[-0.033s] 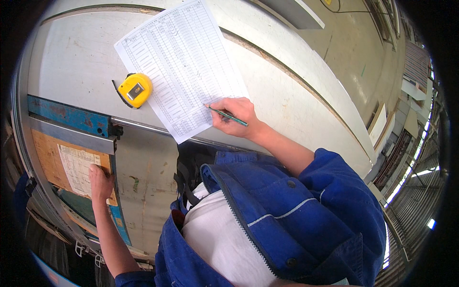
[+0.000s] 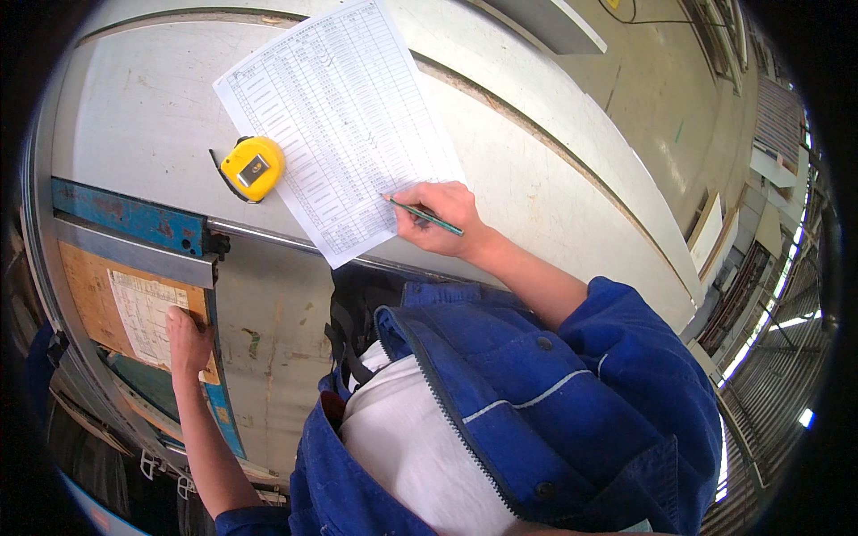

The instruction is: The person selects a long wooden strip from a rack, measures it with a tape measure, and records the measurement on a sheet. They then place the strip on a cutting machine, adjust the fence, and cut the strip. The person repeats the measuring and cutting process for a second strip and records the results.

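My right hand [image 2: 438,219] is closed around a green pencil [image 2: 429,217], its tip touching the lower part of a printed table sheet [image 2: 331,116]. The sheet lies slanted on a light worktop, its lower corner overhanging the front edge. Against its left side sits a yellow tape measure [image 2: 253,170] with a black strap. At the left, my left hand [image 2: 189,344] rests on a worn, handwritten paper [image 2: 143,313] on a wooden board [image 2: 85,281]. One finger reaches onto that paper; the other fingers are partly hidden. I see nothing held in this hand.
The worktop [image 2: 152,89] is made of long pale panels with a gap between them. A blue metal beam [image 2: 125,214] and a metal rail run along its front. A grey panel [image 2: 550,22] lies at the far side. Boards lean at the right.
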Motion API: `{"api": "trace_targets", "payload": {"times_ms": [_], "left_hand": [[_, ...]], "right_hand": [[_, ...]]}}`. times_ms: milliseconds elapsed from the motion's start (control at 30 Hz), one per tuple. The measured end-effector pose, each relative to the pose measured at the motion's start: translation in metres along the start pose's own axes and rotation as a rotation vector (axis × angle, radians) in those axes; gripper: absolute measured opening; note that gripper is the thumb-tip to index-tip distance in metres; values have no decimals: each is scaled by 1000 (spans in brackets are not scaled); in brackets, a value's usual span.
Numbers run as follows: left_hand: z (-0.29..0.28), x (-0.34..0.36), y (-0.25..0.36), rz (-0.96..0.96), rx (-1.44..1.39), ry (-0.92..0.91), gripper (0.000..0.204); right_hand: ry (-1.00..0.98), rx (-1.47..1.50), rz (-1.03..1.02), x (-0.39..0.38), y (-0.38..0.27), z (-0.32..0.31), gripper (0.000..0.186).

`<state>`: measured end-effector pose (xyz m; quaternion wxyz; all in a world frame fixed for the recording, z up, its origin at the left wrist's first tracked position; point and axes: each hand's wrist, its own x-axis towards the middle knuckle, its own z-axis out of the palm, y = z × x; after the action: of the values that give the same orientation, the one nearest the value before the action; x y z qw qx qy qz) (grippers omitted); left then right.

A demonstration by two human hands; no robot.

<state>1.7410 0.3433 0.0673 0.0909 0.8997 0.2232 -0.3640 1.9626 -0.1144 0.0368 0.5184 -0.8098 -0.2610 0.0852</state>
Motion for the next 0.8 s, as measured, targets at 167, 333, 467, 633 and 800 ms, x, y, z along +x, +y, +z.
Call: {"api": "trace_targets", "payload": {"times_ms": [167,333,467,633,800], "left_hand": [[-2,0,3,-7,7,21,45],[-2,0,3,-14,-19,-4,47],[-3,0,4,-30,-33,-4,48],[-3,0,5,-6,3,2,48],[-4,1,5,-23,-8,-18,48]], "right_hand": [[4,17,11,0,0,0,13],[-27,-9,32,0,-1,-1,11],[-13,1,16,1,0,-1,11],[-7,-15,23,0,0,0,11],[-22,-23,36,0,0,0,11]]}}
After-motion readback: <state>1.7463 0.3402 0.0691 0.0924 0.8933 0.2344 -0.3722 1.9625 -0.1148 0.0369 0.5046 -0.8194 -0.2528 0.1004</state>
